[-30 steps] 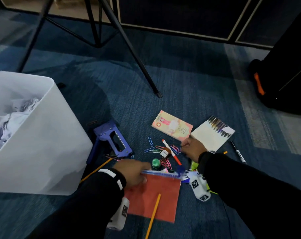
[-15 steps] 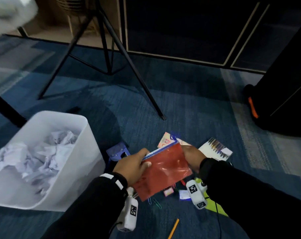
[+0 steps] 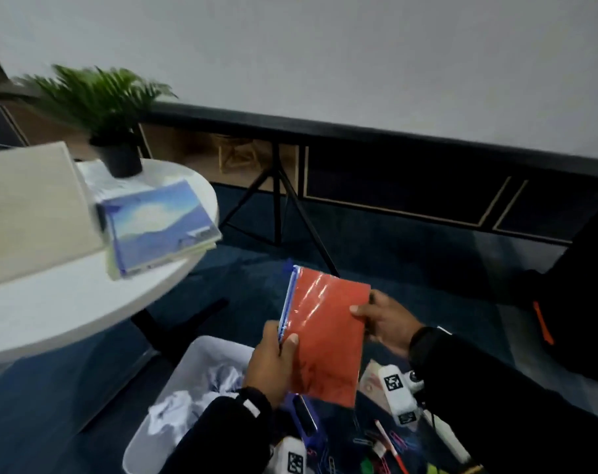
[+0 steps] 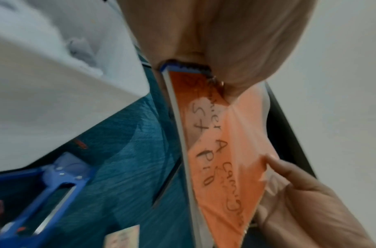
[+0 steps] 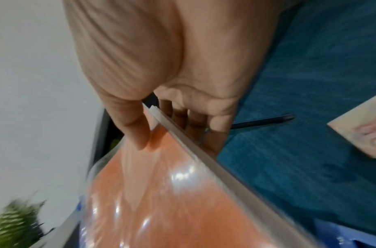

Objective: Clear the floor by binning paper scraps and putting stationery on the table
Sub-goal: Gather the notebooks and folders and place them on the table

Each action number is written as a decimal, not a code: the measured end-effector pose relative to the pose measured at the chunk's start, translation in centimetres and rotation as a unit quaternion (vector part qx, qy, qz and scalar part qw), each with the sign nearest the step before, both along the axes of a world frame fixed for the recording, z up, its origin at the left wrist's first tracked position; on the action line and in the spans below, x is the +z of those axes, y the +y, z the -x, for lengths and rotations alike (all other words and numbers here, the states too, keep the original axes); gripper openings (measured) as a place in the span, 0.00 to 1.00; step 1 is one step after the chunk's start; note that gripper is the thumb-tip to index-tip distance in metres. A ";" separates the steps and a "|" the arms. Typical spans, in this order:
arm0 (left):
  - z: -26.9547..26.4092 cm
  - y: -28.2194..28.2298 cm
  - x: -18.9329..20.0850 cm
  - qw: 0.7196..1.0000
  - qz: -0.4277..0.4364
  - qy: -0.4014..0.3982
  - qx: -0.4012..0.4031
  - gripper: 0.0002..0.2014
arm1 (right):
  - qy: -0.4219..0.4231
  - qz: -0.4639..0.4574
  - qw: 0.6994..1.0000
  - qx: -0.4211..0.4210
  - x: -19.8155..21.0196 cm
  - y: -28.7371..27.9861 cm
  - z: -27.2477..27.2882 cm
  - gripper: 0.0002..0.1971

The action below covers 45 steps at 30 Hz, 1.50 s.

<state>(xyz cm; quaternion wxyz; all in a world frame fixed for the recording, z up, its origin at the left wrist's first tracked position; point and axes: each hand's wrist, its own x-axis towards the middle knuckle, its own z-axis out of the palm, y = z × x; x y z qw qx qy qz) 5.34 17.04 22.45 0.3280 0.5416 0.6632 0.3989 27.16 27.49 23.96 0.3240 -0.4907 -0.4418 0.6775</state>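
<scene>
Both hands — left hand [image 3: 273, 364], right hand [image 3: 386, 323] — pinching orange pouch [image 3: 325, 340], bin [image 3: 202, 381] beneath, round table [image 3: 68, 302] left

Potted green plant [image 3: 99, 107] in a black pot stands at the far edge of the round white top, blurred. Black tripod [image 3: 277, 203] stands on blue carpet [image 3: 410, 268] in front of a dark low cabinet with thin gold trim [image 3: 462, 196], plain pale wall [image 3: 325, 56] above it. Black bag with an orange strip [image 3: 571, 302] sits on the floor far right.
</scene>
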 end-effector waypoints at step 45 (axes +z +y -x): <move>20.9 3.1 16.2 0.927 -0.003 0.346 0.148 0.36 | -0.308 -0.364 0.877 0.058 16.1 6.7 29.2 0.18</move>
